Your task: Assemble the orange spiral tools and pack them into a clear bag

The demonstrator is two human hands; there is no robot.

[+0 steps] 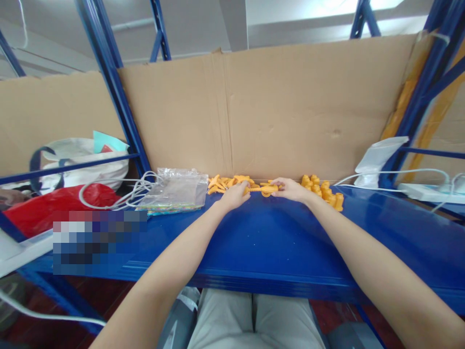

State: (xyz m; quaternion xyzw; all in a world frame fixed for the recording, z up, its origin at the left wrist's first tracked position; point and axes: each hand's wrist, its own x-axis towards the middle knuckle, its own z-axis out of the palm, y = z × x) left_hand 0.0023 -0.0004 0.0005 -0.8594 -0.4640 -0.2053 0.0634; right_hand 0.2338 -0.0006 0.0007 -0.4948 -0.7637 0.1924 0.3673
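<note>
Both my hands reach to the back of the blue shelf, among yellow-orange plastic parts. My left hand (235, 195) has its fingers closed at the end of a thin yellow plastic piece (255, 189), in front of a loose pile of yellow parts (217, 184). Just to the right, my right hand (290, 189) pinches at a yellow plastic part (268, 190) with a rounded lower edge. The fingers partly cover both pieces, and whether these join cannot be made out. Beside my right wrist stand several chunky yellow plastic pieces (321, 190) in a cluster.
Clear plastic bags (181, 189) lie stacked left of the pile, beside a coiled white cable (140, 191). A red bag (65, 203) is farther left. Cardboard (283, 111) walls the back between blue posts. At right are a white pouch (379, 157) and a power strip (428, 193).
</note>
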